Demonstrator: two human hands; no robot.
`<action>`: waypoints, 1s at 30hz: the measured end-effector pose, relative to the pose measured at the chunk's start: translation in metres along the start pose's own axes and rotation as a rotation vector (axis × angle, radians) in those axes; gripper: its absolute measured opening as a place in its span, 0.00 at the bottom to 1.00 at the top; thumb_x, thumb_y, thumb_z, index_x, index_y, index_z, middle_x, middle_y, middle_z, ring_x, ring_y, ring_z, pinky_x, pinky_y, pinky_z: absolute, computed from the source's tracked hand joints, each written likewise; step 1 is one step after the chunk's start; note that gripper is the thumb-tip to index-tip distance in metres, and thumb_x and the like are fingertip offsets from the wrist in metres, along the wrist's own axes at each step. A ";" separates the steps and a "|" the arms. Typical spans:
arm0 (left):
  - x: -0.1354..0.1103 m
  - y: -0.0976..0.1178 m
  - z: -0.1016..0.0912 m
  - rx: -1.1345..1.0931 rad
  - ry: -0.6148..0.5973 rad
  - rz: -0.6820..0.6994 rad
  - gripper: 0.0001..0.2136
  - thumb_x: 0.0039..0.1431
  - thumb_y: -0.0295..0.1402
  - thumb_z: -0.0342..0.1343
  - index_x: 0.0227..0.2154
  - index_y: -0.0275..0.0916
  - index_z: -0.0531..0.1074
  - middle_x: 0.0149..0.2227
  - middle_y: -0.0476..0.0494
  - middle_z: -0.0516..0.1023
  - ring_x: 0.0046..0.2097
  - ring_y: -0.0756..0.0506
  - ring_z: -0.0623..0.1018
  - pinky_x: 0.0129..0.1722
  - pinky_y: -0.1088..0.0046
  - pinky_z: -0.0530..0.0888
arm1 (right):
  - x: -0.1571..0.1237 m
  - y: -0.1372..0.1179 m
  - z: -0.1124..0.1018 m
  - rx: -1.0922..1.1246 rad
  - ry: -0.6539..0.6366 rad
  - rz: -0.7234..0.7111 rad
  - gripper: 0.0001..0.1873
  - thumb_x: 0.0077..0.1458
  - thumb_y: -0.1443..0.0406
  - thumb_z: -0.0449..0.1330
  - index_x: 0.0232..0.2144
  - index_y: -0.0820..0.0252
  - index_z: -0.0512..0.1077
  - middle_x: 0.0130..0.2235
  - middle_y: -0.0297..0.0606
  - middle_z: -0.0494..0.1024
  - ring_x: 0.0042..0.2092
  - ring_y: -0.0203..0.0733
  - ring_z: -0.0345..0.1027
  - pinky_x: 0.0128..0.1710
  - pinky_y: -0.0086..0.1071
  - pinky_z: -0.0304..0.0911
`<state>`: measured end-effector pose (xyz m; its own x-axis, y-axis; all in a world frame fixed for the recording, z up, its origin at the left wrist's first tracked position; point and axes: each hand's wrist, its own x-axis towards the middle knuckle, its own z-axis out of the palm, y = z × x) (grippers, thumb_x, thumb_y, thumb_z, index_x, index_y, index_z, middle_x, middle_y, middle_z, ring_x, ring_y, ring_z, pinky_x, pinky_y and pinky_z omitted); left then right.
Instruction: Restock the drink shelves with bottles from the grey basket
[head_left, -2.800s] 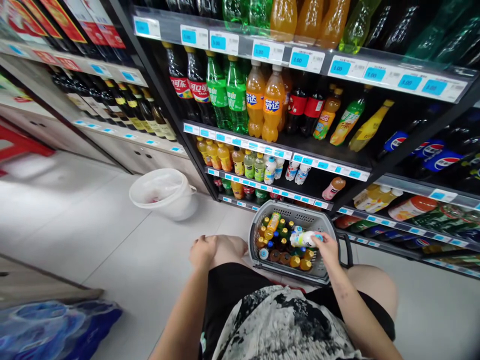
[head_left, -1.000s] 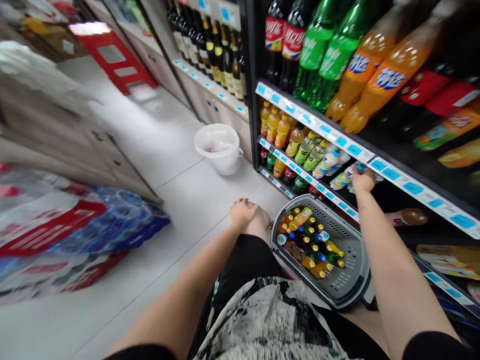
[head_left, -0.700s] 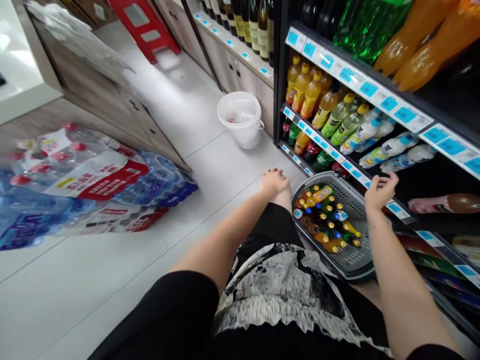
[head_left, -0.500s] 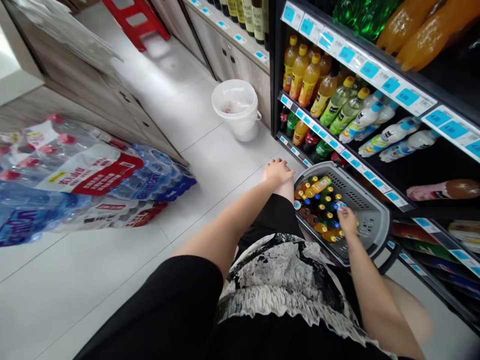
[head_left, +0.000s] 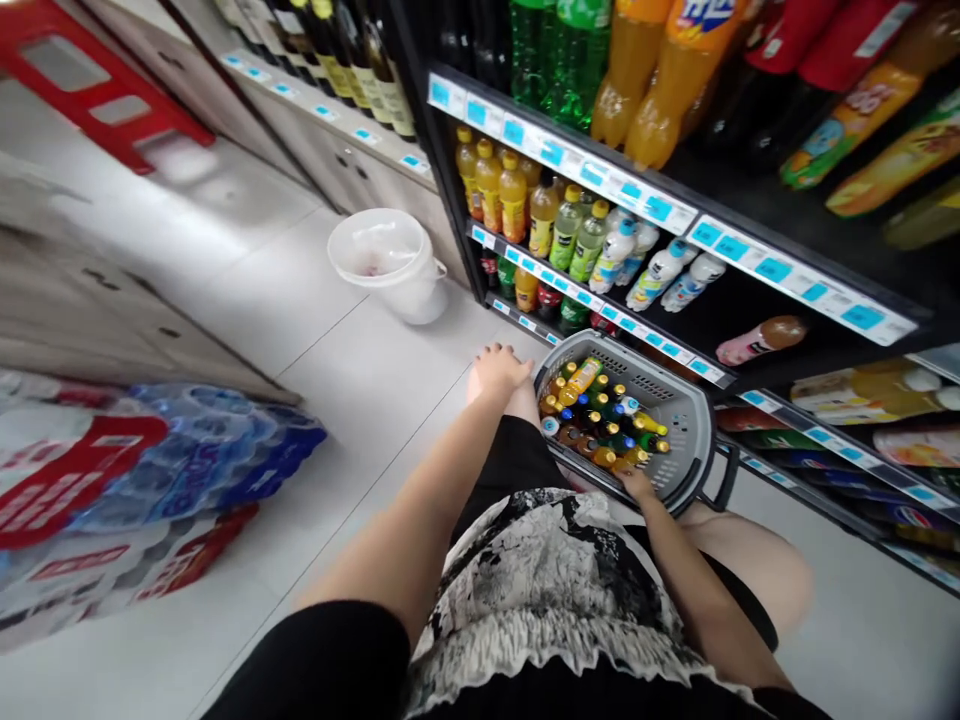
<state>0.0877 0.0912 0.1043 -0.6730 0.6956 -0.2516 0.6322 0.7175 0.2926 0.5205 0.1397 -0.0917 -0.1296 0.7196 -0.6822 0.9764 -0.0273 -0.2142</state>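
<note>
Over half your basket (head_left: 688, 440) looks packed with bottles (head_left: 583, 378), its right end bare; white bottles (head_left: 651, 276) wait on the shelf (head_left: 637, 328). Left hand (head_left: 501, 372) on your knee (head_left: 526, 405), fingers spread; right hand (head_left: 637, 486) at the near rim, fingers' hold I can't tell.

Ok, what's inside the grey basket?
The basket holds many yellow-capped bottles and a few blue-capped ones. An orange bottle lies over others toward the left end. The right hand is at the near rim. The bottles' lower parts, and whatever lies beneath them, are mostly covered.
</note>
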 end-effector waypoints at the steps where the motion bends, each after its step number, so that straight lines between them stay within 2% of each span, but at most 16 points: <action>1: 0.001 -0.002 0.000 0.003 0.009 -0.003 0.27 0.59 0.51 0.52 0.52 0.38 0.80 0.56 0.30 0.77 0.60 0.28 0.71 0.57 0.50 0.68 | 0.001 0.000 0.002 0.006 -0.008 0.017 0.15 0.61 0.58 0.61 0.44 0.58 0.81 0.49 0.43 0.82 0.52 0.51 0.76 0.55 0.38 0.68; 9: 0.002 -0.034 -0.009 -0.037 -0.007 -0.105 0.27 0.61 0.48 0.51 0.54 0.36 0.79 0.58 0.28 0.76 0.61 0.26 0.71 0.59 0.48 0.68 | 0.005 0.001 0.002 0.053 -0.058 0.047 0.14 0.65 0.57 0.60 0.46 0.57 0.81 0.52 0.41 0.81 0.54 0.46 0.74 0.56 0.33 0.65; 13: -0.001 -0.065 -0.012 -0.087 -0.032 -0.198 0.27 0.62 0.48 0.50 0.56 0.38 0.78 0.60 0.29 0.76 0.62 0.26 0.71 0.60 0.47 0.68 | 0.004 0.000 0.001 0.045 -0.056 0.051 0.12 0.64 0.58 0.61 0.44 0.57 0.81 0.50 0.40 0.81 0.53 0.46 0.75 0.53 0.32 0.66; 18: -0.004 -0.107 -0.007 -0.147 -0.037 -0.268 0.27 0.64 0.48 0.47 0.57 0.40 0.77 0.60 0.31 0.76 0.61 0.28 0.73 0.60 0.50 0.70 | 0.002 -0.002 0.001 0.049 -0.059 0.057 0.11 0.64 0.58 0.61 0.41 0.57 0.81 0.45 0.39 0.82 0.50 0.46 0.76 0.51 0.33 0.66; 21: -0.005 -0.121 -0.003 -0.185 -0.037 -0.291 0.26 0.64 0.46 0.46 0.58 0.41 0.77 0.60 0.32 0.76 0.61 0.30 0.74 0.60 0.52 0.71 | 0.002 -0.004 0.000 0.056 -0.056 0.059 0.12 0.63 0.58 0.61 0.41 0.57 0.81 0.46 0.41 0.82 0.50 0.48 0.75 0.52 0.35 0.66; 25: -0.004 -0.123 -0.003 -0.202 -0.035 -0.303 0.25 0.65 0.46 0.47 0.57 0.42 0.77 0.61 0.33 0.76 0.61 0.30 0.74 0.60 0.53 0.71 | 0.002 -0.006 -0.001 0.061 -0.057 0.068 0.12 0.64 0.58 0.62 0.42 0.58 0.82 0.46 0.42 0.82 0.50 0.49 0.75 0.53 0.36 0.66; 30: -0.002 -0.103 -0.005 -0.170 -0.014 -0.260 0.25 0.64 0.47 0.48 0.56 0.42 0.78 0.59 0.33 0.77 0.61 0.29 0.74 0.60 0.52 0.71 | 0.001 -0.008 -0.003 0.051 -0.062 0.077 0.12 0.65 0.58 0.61 0.43 0.57 0.81 0.48 0.42 0.81 0.52 0.49 0.75 0.55 0.36 0.66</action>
<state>0.0219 0.0160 0.0793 -0.7976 0.4912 -0.3501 0.3658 0.8554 0.3667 0.5133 0.1426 -0.0886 -0.0664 0.6697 -0.7397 0.9740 -0.1173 -0.1936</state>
